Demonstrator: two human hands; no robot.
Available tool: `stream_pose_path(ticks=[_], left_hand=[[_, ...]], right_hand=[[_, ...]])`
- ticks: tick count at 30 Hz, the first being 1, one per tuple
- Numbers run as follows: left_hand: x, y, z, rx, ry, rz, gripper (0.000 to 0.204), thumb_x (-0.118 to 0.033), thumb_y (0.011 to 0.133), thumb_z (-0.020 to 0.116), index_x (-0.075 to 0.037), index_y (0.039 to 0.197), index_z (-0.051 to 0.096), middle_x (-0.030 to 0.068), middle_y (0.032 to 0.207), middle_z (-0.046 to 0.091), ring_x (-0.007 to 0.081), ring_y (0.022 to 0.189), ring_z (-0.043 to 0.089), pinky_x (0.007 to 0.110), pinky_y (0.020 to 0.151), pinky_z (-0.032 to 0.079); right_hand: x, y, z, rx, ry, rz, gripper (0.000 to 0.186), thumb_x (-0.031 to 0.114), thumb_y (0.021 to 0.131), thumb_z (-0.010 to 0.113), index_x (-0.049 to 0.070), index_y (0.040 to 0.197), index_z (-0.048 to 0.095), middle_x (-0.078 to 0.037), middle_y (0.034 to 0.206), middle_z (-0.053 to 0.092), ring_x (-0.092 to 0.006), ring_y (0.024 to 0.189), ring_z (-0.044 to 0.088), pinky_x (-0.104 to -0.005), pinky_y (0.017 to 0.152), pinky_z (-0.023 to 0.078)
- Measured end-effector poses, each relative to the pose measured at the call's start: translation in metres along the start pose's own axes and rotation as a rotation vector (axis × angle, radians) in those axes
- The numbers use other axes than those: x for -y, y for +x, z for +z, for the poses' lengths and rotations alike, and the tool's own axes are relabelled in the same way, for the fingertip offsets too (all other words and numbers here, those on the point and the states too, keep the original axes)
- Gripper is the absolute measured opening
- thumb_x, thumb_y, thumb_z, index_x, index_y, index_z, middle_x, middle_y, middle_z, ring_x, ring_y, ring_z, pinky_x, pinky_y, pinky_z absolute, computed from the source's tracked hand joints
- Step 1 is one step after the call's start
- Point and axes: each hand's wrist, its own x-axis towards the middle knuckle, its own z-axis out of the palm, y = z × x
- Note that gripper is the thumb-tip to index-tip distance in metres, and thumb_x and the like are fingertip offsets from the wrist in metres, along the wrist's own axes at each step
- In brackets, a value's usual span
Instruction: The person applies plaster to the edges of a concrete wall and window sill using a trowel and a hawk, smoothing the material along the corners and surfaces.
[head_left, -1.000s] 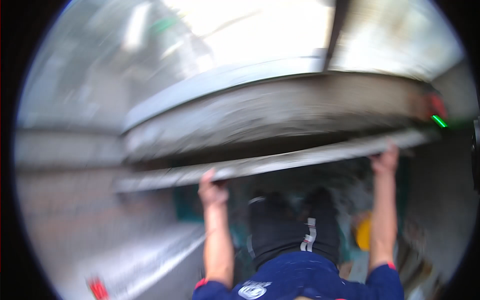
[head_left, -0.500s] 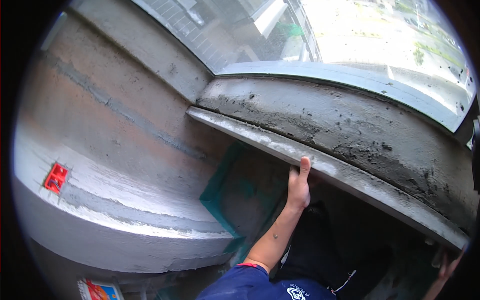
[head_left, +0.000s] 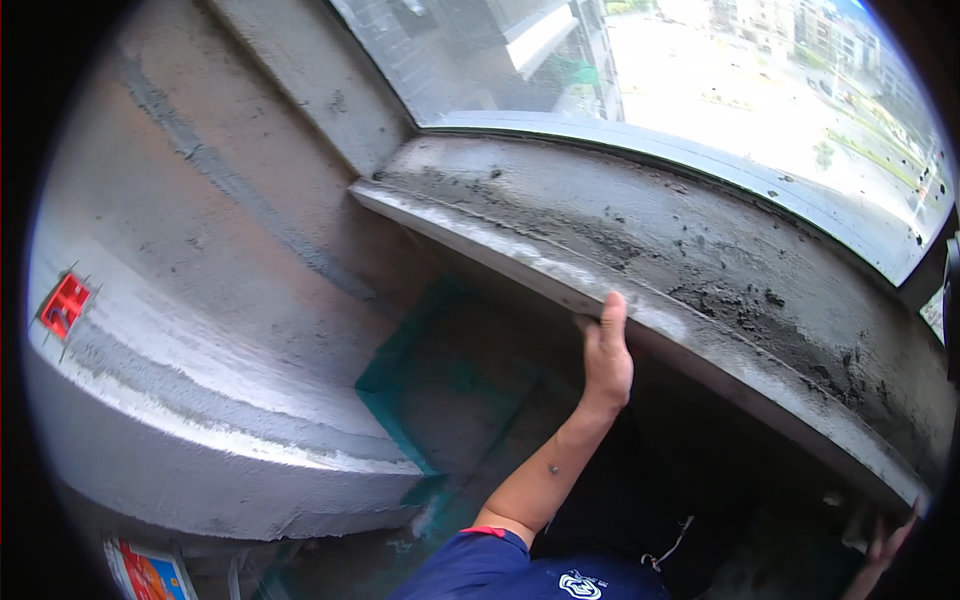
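Note:
My left hand (head_left: 608, 350) grips the lower front edge of a long grey slab (head_left: 500, 242), thumb up on its face and fingers tucked under it, partly hidden. At the slab's right end, in the lower right, my right hand (head_left: 890, 535) holds on, its fingers partly in shadow. The slab runs diagonally beneath the window, against a rough concrete ledge (head_left: 845, 265) dotted with dark mortar, with its far left end at the wall corner.
A window (head_left: 720, 70) rises above the ledge. The left wall (head_left: 170, 220) has a plastered step with a red electrical box (head_left: 64, 305). Below are green material (head_left: 385, 395), a colourful package (head_left: 150, 575) and shadowed floor around my body.
My view has swung round since the blurred earliest frame. The slab has come against the ledge, and the gap behind it looks narrower than half a second ago. Both hands stay on it.

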Motion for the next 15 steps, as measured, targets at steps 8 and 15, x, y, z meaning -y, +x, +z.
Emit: stream_pose_path(ticks=[8,15], left_hand=[[0.025,0.006,0.03,-0.096,0.092,-0.084,0.05,-0.045,0.093,0.049,-0.004,0.121,0.051,0.0107,0.117,0.054,0.0241,0.105,0.049,0.041,0.096,0.04],[0.031,-0.014,0.049,-0.036,0.102,0.011,0.053,-0.04,0.093,0.048,0.005,0.119,0.057,0.0174,0.12,0.057,0.0288,0.108,0.053,0.038,0.096,0.041]], right_hand=[[0.0,-0.097,0.2,-0.272,-0.128,-0.148,0.045,0.046,0.093,0.049,0.02,0.129,0.045,-0.011,0.132,0.047,-0.0356,0.121,0.043,-0.0659,0.09,0.039],[0.025,-0.083,0.161,-0.16,0.084,0.042,0.067,0.052,0.083,0.062,0.004,0.127,0.047,-0.011,0.111,0.06,-0.0276,0.102,0.058,-0.0525,0.085,0.049]])
